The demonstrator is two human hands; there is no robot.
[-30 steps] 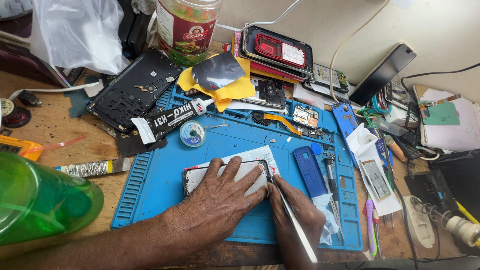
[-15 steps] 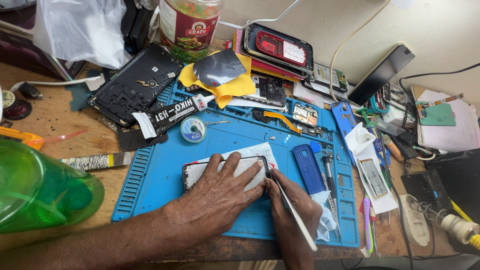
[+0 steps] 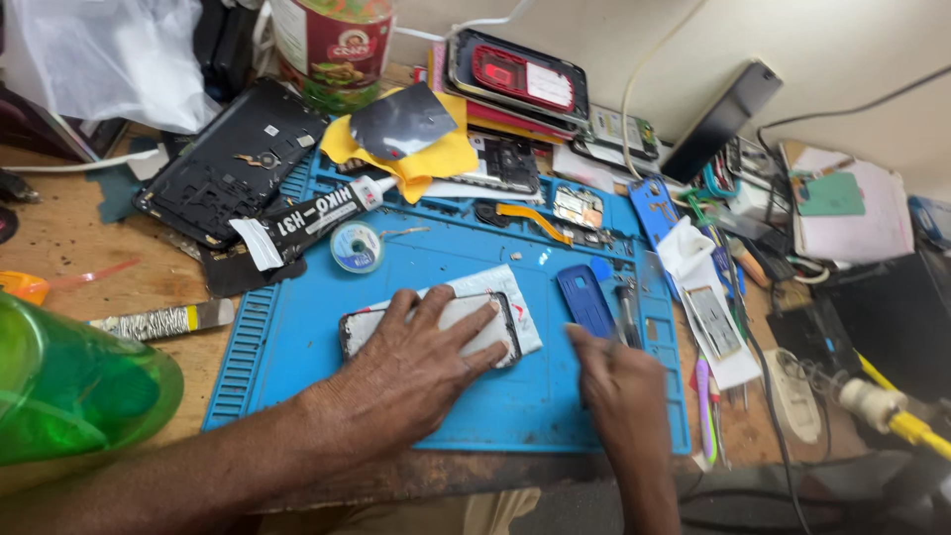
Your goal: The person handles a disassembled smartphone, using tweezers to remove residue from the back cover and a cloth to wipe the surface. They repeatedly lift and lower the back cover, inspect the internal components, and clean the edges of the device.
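A phone point(image 3: 357, 332) with a white back and dark rim lies on a white sheet point(image 3: 517, 297) in the middle of a blue work mat point(image 3: 475, 248). My left hand point(image 3: 411, 372) lies flat on top of it, fingers spread, pressing it down. My right hand point(image 3: 614, 386) is blurred, just right of the phone and apart from it, with its fingers curled near a blue flat tool point(image 3: 584, 300). The thin tool it held earlier is not visible, so I cannot tell whether it holds anything.
On the mat's far side lie a black glue tube point(image 3: 307, 218), a small tape roll point(image 3: 355, 246) and a yellow cloth point(image 3: 406, 149). A black phone frame point(image 3: 233, 163) and a jar point(image 3: 332, 40) are behind. A green bottle point(image 3: 69, 396) stands at near left. Cables and parts crowd the right.
My right hand has pulled away from the phone's right edge toward the right. The thin tool seen in it before no longer shows. My left hand stays on the phone.
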